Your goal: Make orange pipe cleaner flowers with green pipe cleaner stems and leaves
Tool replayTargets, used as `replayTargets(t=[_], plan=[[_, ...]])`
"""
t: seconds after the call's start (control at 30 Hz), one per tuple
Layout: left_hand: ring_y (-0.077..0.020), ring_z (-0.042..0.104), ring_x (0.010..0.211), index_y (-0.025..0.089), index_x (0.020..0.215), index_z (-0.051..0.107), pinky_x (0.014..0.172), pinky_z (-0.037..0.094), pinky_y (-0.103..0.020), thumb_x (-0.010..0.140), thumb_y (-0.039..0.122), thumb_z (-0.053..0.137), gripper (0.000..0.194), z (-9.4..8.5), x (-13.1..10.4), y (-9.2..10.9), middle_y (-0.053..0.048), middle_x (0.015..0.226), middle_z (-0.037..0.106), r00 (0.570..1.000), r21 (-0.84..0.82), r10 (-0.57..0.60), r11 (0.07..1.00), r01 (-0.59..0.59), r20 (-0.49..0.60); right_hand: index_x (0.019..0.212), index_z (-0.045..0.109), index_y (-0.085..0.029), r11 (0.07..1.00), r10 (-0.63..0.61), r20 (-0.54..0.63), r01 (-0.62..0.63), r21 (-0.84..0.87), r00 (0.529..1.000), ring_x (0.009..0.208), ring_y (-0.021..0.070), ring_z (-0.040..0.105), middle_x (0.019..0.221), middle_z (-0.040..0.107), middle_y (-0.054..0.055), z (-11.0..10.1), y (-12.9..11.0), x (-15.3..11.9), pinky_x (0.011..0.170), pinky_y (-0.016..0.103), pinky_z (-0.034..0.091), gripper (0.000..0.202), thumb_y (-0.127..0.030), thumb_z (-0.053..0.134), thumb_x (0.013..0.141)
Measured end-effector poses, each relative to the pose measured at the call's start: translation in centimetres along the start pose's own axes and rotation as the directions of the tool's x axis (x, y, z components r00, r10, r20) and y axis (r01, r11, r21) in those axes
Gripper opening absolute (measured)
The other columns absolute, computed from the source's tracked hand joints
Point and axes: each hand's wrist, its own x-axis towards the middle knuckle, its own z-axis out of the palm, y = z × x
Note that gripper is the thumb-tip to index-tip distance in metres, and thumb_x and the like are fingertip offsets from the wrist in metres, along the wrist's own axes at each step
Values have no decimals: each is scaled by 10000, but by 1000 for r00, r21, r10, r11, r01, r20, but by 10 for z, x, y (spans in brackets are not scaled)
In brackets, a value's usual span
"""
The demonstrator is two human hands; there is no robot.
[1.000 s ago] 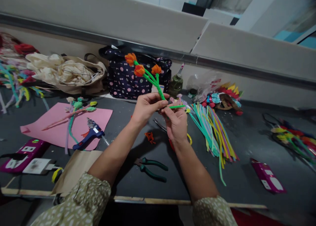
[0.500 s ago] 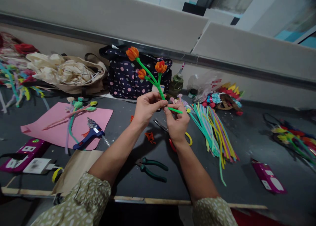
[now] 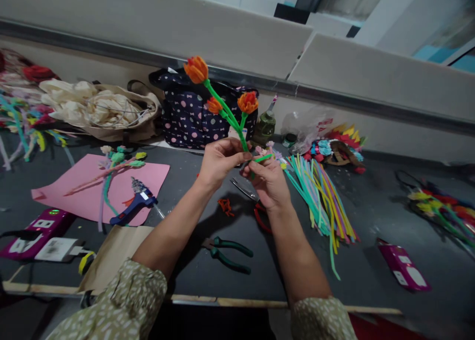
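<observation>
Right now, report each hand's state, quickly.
Left hand: closed, holding the green fuzzy stem with three orange fuzzy flowers.
Right hand: closed, pinching a thin bright-green fuzzy strip.

the flower stem (image 3: 241,137) is before the bag (image 3: 185,120).

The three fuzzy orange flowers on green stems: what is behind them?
Behind the flowers: a dark spotted fabric bag and, at the highest flower, a grey rail. The flowers, green stems and left hand hide parts of the bag.

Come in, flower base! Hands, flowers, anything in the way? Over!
Left hand pinching green stem; right hand pinching green strand. Three orange blooms held up. Right hand partly hides scissors; nothing seen blocking.
</observation>
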Motion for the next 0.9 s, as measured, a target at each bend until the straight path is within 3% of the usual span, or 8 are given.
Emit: replayTargets(t=[0.2, 0.33, 0.4, 0.53, 0.63, 0.73, 0.8, 0.9], plan=[[-116, 601, 616, 150, 636, 619, 569, 484, -247, 548, 292, 818, 260, 0, -2, 5, -14, 700, 636, 999, -15, -32, 999, 33, 26, 702, 585, -197, 981, 120, 135, -138, 135, 984, 551, 101, 535, 589, 573, -45, 2, 4, -1, 678, 314, 519, 189, -284, 741, 642], [-113, 591, 600, 158, 654, 651, 544, 471, -240, 575, 283, 804, 213, 1, -3, 4, -12, 695, 645, 1000, -6, -16, 1000, 16, 7, 749, 587, -202, 995, -89, -17, 89, 32, 996, 596, 110, 558, 636, 590, -36, 8, 9, -2, 673, 297, 505, 194, -294, 733, 660], [-123, 596, 616, 170, 715, 690, 551, 478, -249, 615, 292, 777, 180, 2, -3, 3, -22, 732, 665, 1000, 22, 0, 1000, 0, -8, 783, 593, -205, 961, -262, -93, 252, -114, 960, 639, 114, 575, 693, 607, -23, 10, 12, -2, 685, 288, 495, 158, -293, 699, 707], [-153, 620, 744, 189, 799, 728, 651, 510, -264, 642, 272, 749, 179, 4, -4, 1, -42, 828, 690, 995, 142, 94, 986, -88, -35, 796, 591, -214, 722, -580, -117, 442, -533, 806, 728, 140, 586, 778, 617, 4, 6, 18, -5, 734, 309, 484, 97, -297, 636, 775], [-156, 623, 764, 175, 759, 726, 686, 513, -267, 618, 261, 761, 169, 4, -3, -1, -49, 854, 694, 994, 164, 108, 981, -102, -32, 824, 591, -227, 394, -731, 51, 482, -782, 681, 805, 167, 574, 816, 615, 21, -1, 22, -6, 810, 353, 458, 38, -260, 591, 806], [-152, 632, 744, 158, 735, 713, 690, 514, -268, 597, 265, 775, 185, 4, -3, -3, -51, 856, 700, 996, 126, 79, 989, -73, -45, 854, 589, -224, 151, -745, 234, 499, -853, 625, 856, 189, 561, 848, 620, 44, -7, 24, -7, 858, 387, 428, 49, -222, 553, 821], [-151, 639, 740, 152, 736, 701, 697, 517, -273, 590, 276, 780, 207, 4, -3, -4, -57, 866, 706, 996, 99, 65, 993, -59, -59, 864, 588, -218, 102, -739, 266, 493, -864, 619, 863, 192, 562, 852, 622, 49, -7, 24, -7, 862, 389, 425, 59, -216, 545, 824], [-163, 651, 750, 142, 716, 688, 708, 522, -285, 585, 301, 784, 227, 3, -3, -5, -65, 859, 711, 996, 86, 60, 995, -55, -65, 869, 592, -212, 187, -729, 187, 455, -871, 658, 824, 173, 578, 831, 622, 34, -3, 23, -8, 815, 352, 452, 66, -243, 550, 828]])
